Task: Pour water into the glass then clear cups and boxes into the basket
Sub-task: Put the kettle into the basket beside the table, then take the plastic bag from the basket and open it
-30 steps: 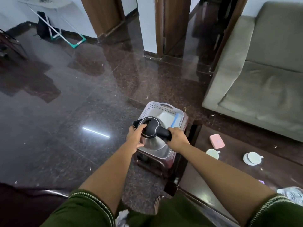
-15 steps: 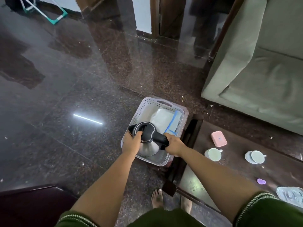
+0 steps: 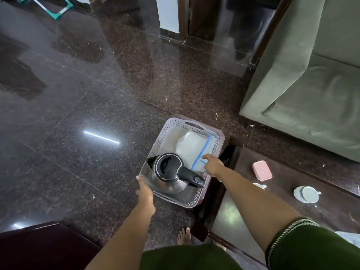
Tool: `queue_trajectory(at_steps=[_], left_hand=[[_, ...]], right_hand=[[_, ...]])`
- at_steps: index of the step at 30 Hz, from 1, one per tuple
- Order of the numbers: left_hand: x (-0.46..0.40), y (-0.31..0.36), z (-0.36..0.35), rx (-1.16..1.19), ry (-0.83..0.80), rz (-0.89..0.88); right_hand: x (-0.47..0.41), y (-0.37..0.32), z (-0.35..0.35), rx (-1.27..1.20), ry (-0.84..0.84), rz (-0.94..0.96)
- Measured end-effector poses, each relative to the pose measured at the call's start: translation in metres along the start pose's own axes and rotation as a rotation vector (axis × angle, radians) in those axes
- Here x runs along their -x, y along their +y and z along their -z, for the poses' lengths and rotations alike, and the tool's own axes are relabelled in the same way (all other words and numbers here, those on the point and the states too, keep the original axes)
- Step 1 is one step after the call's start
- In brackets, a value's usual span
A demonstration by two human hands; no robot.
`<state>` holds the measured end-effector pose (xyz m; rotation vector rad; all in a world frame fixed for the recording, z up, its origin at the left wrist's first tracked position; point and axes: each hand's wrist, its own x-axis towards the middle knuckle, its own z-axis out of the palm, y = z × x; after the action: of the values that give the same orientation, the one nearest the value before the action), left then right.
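Note:
A steel kettle (image 3: 169,172) with a black lid and handle stands in the near end of the pale perforated basket (image 3: 171,125). A white box with a blue edge (image 3: 194,147) lies in the basket's far end. My left hand (image 3: 144,190) hovers at the basket's near left corner, fingers loose and blurred. My right hand (image 3: 213,164) is just right of the kettle over the basket's right rim, fingers relaxed, holding nothing. On the dark table (image 3: 292,211) lie a pink box (image 3: 262,170), a white cup on a saucer (image 3: 307,193) and another cup (image 3: 260,185) half hidden by my right arm.
The basket sits on a low stand beside the table's left end. A grey-green sofa (image 3: 311,84) stands at the right. Glossy dark stone floor (image 3: 78,114) spreads to the left. My bare foot (image 3: 184,235) is beside the table leg.
The kettle went down into the basket and both hands let go of it. My left hand drew back toward me, my right hand moved off the handle to the right.

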<state>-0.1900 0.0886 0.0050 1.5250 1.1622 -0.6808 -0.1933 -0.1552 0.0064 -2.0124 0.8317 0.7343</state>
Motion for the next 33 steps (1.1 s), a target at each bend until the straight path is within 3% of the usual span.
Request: queue_trajectory(at_steps=[3, 10, 14, 17, 21, 24, 28, 33], left_hand=[[-0.011, -0.004, -0.013, 0.162, -0.201, 0.033], [-0.037, -0.006, -0.037, 0.161, -0.233, 0.0], [-0.044, -0.001, -0.047, 0.105, -0.153, 0.044], [-0.033, 0.008, -0.043, 0.05, 0.024, 0.003], [0.007, 0.032, -0.042, -0.065, 0.231, -0.472], [0.041, 0.047, -0.047, -0.042, 0.222, -0.75], [0.07, 0.076, -0.053, -0.043, 0.21, -0.97], [0.097, 0.096, -0.072, -0.448, 0.151, -1.266]], right_hand=[[-0.019, -0.001, -0.009, 0.114, -0.042, 0.022], [-0.058, -0.006, -0.012, 0.661, -0.123, 0.073], [-0.057, -0.009, -0.008, 0.754, -0.095, 0.065], [-0.049, -0.007, -0.004, 0.58, 0.017, 0.076], [-0.035, -0.003, 0.016, 0.185, 0.259, 0.044], [-0.018, -0.003, 0.026, -0.075, 0.432, 0.001], [0.011, -0.01, 0.033, -0.327, 0.457, 0.018], [0.046, -0.037, 0.064, -0.493, 0.509, 0.123]])
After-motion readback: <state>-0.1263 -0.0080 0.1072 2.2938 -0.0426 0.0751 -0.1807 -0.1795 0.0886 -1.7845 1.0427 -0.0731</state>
